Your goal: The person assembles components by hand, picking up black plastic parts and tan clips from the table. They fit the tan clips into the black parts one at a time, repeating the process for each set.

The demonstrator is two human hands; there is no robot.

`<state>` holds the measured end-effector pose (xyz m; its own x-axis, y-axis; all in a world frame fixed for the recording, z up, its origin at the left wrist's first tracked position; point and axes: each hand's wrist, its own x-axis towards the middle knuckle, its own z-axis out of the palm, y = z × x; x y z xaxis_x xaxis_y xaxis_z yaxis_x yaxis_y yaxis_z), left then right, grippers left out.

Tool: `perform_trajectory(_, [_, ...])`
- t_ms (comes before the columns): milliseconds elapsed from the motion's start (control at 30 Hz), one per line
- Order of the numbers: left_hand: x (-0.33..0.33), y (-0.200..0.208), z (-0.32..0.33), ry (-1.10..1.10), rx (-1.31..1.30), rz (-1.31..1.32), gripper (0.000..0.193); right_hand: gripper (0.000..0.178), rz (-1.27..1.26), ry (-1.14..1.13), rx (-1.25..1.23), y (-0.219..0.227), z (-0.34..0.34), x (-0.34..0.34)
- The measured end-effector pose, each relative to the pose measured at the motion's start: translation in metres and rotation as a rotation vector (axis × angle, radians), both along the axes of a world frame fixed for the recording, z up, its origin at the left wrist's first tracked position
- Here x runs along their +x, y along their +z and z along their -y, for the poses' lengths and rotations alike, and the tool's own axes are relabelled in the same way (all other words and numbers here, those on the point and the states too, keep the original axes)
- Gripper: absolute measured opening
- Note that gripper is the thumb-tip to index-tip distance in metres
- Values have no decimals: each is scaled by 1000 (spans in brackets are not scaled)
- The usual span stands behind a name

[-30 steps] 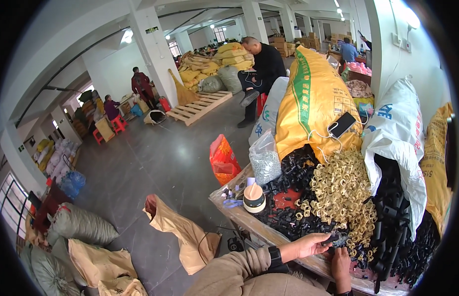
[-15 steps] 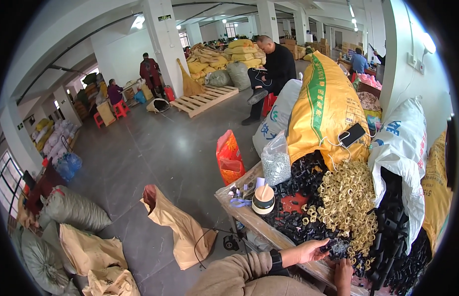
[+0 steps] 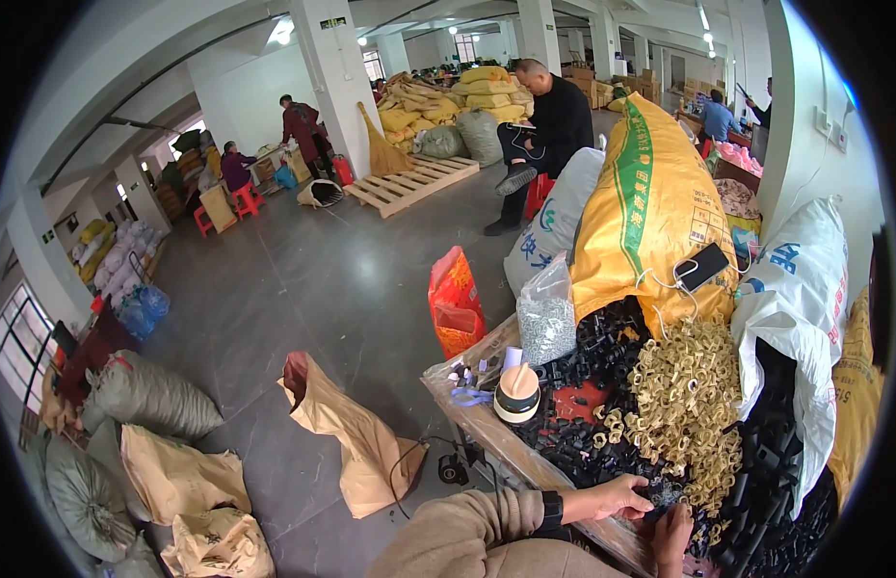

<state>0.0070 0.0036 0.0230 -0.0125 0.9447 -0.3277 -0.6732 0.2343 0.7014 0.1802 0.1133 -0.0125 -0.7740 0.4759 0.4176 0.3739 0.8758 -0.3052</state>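
My left hand [image 3: 614, 498] reaches over the table's near edge, fingers curled and thumb bent in, around a small dark part that is mostly hidden. Close beside it, almost touching, my right hand [image 3: 672, 536] is closed with fingertips pressed together; what it pinches is too small to make out. Just beyond the fingertips lies a little heap of shiny silvery pieces, like small screws [image 3: 666, 489]. Past them spreads a pile of yellowish ring-shaped parts [image 3: 687, 405]. Black plastic parts [image 3: 554, 445] lie to its left, and longer black pieces [image 3: 756, 482] to its right.
A yellow woven sack [image 3: 650, 193] with a phone [image 3: 701, 267] on it, a white sack [image 3: 800, 279], a clear bag of screws [image 3: 546, 328] and a lidded jar [image 3: 516, 393] crowd the table. An open brown sack [image 3: 356, 443] stands on the floor left. A person sits beyond.
My left hand has come down and inward toward the right, bringing the dark part between both hands. The right hand has risen slightly to meet it. The whole view has shifted a little.
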Motion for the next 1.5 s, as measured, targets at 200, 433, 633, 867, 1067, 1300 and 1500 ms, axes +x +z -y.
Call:
perform_trajectory(200, [5, 7, -16, -61, 56, -368, 31, 12, -368, 44, -934, -4, -4, -6])
perform_trajectory(433, [17, 1, -27, -23, 235, -648, 25, 19, -535, 83, -1496, 26, 12, -20])
perform_trajectory(633, [19, -2, -28, 13, 183, -491, 25, 23, -640, 88, -1742, 36, 17, -19])
perform_trajectory(867, [18, -7, -31, -8, 159, -543, 25, 21, -687, 36, -1730, 29, 17, -23])
perform_trajectory(1067, [17, 0, -29, 18, 227, -639, 19, 21, -709, 75, -1784, 28, 17, -20])
perform_trajectory(1300, [18, -18, -34, 162, 311, -837, 19, 22, -163, 42, -788, 47, 25, -12])
perform_trajectory(1500, [18, -41, -40, 350, 399, -1260, 24, 16, -193, 108, -518, 35, 20, -17])
